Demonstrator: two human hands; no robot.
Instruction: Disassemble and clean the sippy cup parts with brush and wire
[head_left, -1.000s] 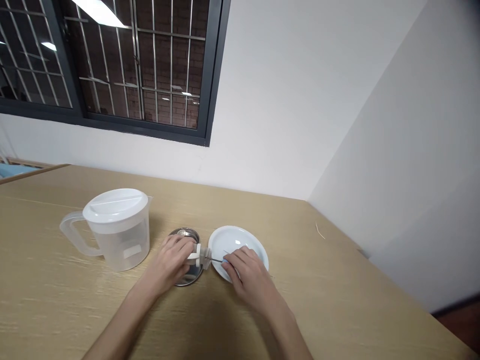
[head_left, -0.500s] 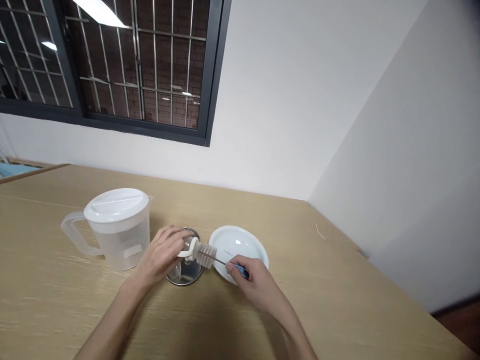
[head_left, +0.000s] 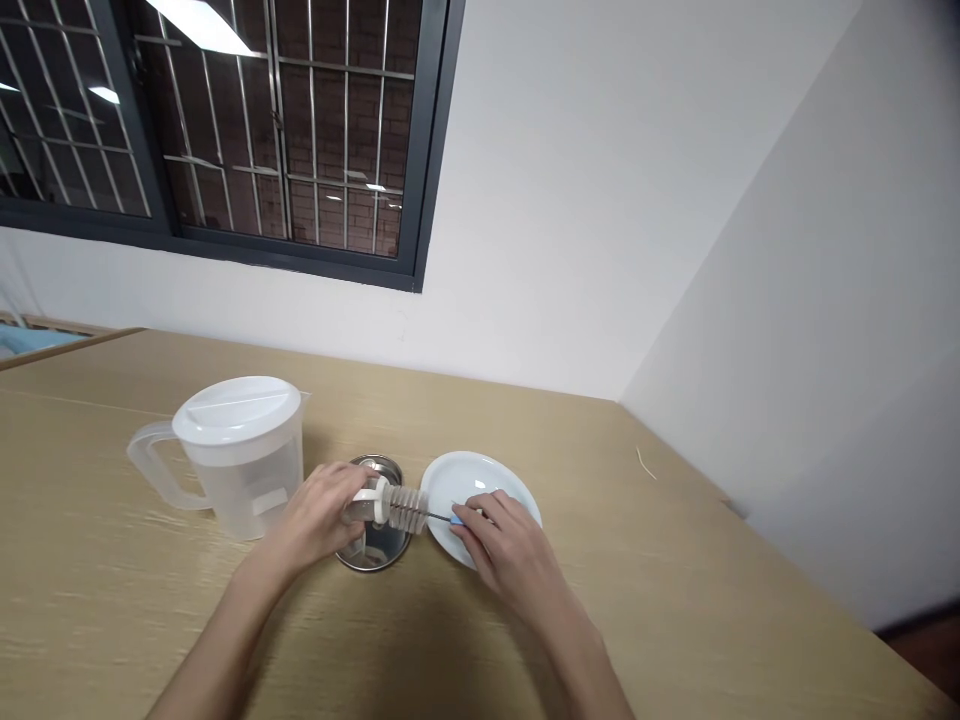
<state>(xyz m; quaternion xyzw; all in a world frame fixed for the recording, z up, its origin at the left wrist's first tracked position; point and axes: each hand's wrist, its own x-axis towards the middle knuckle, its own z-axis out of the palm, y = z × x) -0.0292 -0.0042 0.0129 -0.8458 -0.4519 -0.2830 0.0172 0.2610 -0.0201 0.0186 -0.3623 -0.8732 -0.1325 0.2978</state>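
My left hand (head_left: 321,515) is closed around a small clear bottle (head_left: 358,509) with a white collar, tilted on its side with its mouth toward the right. A bottle brush (head_left: 407,510) with pale bristles and a thin twisted metal stem stands at that mouth, most of its bristles showing outside. Its blue handle is pinched in my right hand (head_left: 504,545), which covers most of it. Below the bottle lies a round shiny metal tray (head_left: 379,553). My right hand is over the front part of a white plate (head_left: 459,478).
A clear plastic pitcher (head_left: 247,480) with a white lid stands on the wooden table (head_left: 420,650), left of the tray. A thin pale strip (head_left: 645,463) lies at the far right. White walls and a barred window (head_left: 300,130) are behind the table.
The brush's bristles, mostly inside the bottle's neck a second ago, now show outside it. My left hand and the bottle have shifted slightly left; my right hand's fingers have regripped the handle.
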